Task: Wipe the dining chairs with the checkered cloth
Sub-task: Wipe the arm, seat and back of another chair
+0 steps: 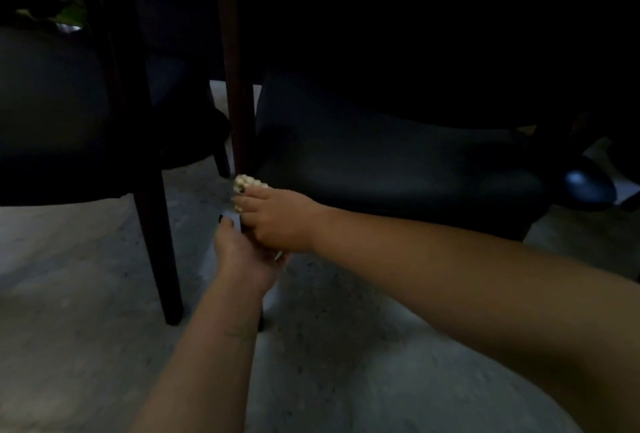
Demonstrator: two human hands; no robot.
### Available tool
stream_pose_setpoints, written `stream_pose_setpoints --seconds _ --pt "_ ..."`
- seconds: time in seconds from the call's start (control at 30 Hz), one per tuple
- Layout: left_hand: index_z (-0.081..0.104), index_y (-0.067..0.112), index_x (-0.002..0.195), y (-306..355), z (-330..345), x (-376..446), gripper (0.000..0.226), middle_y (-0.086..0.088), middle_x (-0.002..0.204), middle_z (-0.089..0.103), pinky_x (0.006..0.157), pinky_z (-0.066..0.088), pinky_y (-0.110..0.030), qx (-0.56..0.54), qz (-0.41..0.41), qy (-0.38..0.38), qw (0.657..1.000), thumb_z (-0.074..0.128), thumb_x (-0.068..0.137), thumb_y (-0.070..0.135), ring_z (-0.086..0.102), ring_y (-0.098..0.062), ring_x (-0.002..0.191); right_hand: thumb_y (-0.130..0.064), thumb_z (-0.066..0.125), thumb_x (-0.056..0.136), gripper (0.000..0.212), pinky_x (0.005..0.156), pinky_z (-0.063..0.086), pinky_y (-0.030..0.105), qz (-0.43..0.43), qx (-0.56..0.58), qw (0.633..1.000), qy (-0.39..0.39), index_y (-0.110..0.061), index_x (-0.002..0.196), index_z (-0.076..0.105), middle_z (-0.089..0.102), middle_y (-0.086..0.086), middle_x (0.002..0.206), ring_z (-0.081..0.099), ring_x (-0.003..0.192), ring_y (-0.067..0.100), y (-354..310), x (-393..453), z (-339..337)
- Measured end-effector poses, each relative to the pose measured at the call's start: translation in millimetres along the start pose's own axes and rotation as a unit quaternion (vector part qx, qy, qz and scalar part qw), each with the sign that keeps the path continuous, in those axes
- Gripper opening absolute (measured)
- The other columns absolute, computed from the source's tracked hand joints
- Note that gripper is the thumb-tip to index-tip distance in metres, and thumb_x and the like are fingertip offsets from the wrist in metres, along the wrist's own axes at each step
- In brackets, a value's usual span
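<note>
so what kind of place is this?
Probably a dining area at home, seen low from near the floor, though it's dim. Dark padded chairs on slim wooden legs stand on a pale speckled floor, and the right hand holds a checkered cloth at one leg.

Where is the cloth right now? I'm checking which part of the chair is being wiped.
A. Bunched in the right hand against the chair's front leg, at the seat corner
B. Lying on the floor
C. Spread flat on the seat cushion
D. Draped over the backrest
A: the right hand holds the bunched checkered cloth at the dark wooden leg by the seat corner, with the left hand just below it.
</note>
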State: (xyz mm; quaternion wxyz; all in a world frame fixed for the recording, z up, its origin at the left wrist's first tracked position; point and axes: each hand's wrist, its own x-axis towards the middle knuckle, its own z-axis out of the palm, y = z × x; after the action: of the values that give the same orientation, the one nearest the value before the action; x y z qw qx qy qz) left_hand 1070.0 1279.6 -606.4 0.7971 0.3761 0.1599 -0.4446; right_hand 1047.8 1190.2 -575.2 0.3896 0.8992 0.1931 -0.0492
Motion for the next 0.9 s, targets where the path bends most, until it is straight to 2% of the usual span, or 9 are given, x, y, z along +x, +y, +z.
stream_pose_setpoints --seconds 0.2,0.27,0.37,0.5,0.6,0.67,0.73,0.8,0.9 --pt "0.061 0.005 0.116 -7 4 -1 0.066 -0.017 0.118 0.064 0.089 0.05 -0.042 0.056 -0.041 -0.023 0.997 0.037 0.093 0.062 0.061 -0.03 0.11 -0.02 0.046 0.096 0.035 0.119 0.008 0.04 -0.053 -0.035 0.998 0.002 -0.019 0.128 0.059 0.045 0.005 0.145 0.026 0.143 0.026 -2 -59 29" --pt "0.06 0.005 0.117 -10 7 -1 0.065 -0.017 0.116 0.064 0.087 0.048 -0.043 0.078 -0.049 -0.033 0.995 0.04 0.092 0.061 0.06 -0.03 0.109 -0.021 0.042 0.096 0.036 0.118 0.011 0.038 -0.059 -0.054 0.997 0.023 -0.019 0.126 0.061 0.05 0.003 0.142 0.031 0.141 0.024 1 -83 33" --pt "0.058 0.007 0.121 -15 11 4 0.061 -0.015 0.118 0.063 0.093 0.044 -0.044 0.092 -0.038 -0.036 0.994 0.044 0.092 0.059 0.059 -0.029 0.11 -0.012 0.036 0.095 0.04 0.116 0.002 0.038 -0.085 -0.056 0.995 0.013 -0.014 0.127 0.06 0.051 0.004 0.14 0.031 0.141 0.024 6 -117 43" --pt "0.049 0.012 0.133 -24 20 5 0.06 -0.015 0.126 0.058 0.111 0.031 -0.051 0.085 -0.029 -0.043 0.995 0.049 0.092 0.055 0.057 -0.032 0.115 -0.021 0.068 0.082 0.025 0.115 0.019 0.036 -0.107 -0.027 0.993 0.042 -0.022 0.106 0.073 0.064 -0.004 0.123 0.048 0.13 0.017 11 -149 51" --pt "0.045 0.016 0.138 -32 26 7 0.06 -0.014 0.125 0.057 0.112 0.03 -0.054 0.102 -0.024 -0.048 0.993 0.052 0.092 0.054 0.057 -0.031 0.112 -0.018 0.074 0.078 0.02 0.115 0.027 0.036 -0.103 0.005 0.993 0.056 -0.022 0.097 0.076 0.065 -0.003 0.124 0.047 0.131 0.018 11 -175 63" --pt "0.047 0.018 0.136 -37 27 8 0.057 -0.012 0.124 0.059 0.108 0.035 -0.053 0.124 -0.022 -0.063 0.99 0.054 0.092 0.053 0.059 -0.029 0.11 -0.018 0.075 0.078 0.019 0.115 0.027 0.037 -0.064 0.02 0.997 0.048 -0.023 0.097 0.077 0.064 -0.004 0.125 0.044 0.133 0.018 8 -199 67" --pt "0.049 0.018 0.133 -42 27 10 0.056 -0.01 0.123 0.06 0.1 0.04 -0.051 0.151 -0.021 -0.075 0.985 0.053 0.091 0.055 0.061 -0.027 0.107 -0.014 0.078 0.077 0.018 0.112 0.035 0.038 -0.008 0.074 0.995 0.068 -0.02 0.094 0.077 0.066 -0.003 0.121 0.047 0.131 0.019 2 -221 69" --pt "0.05 0.018 0.131 -48 28 13 0.058 -0.01 0.121 0.062 0.097 0.041 -0.052 0.161 -0.016 -0.08 0.984 0.052 0.09 0.059 0.062 -0.028 0.106 -0.004 0.077 0.076 0.019 0.105 0.043 0.04 0.074 0.166 0.973 0.143 -0.009 0.094 0.076 0.069 0.004 0.113 0.052 0.126 0.025 -5 -232 65" --pt "0.054 0.019 0.122 -53 31 14 0.053 -0.011 0.114 0.067 0.096 0.045 -0.054 0.164 0.008 -0.075 0.984 0.047 0.09 0.061 0.066 -0.031 0.101 0.0 0.06 0.088 0.021 0.106 0.041 0.044 0.181 0.217 0.923 0.262 0.0 0.106 0.07 0.067 0.012 0.116 0.051 0.126 0.032 -10 -212 46"
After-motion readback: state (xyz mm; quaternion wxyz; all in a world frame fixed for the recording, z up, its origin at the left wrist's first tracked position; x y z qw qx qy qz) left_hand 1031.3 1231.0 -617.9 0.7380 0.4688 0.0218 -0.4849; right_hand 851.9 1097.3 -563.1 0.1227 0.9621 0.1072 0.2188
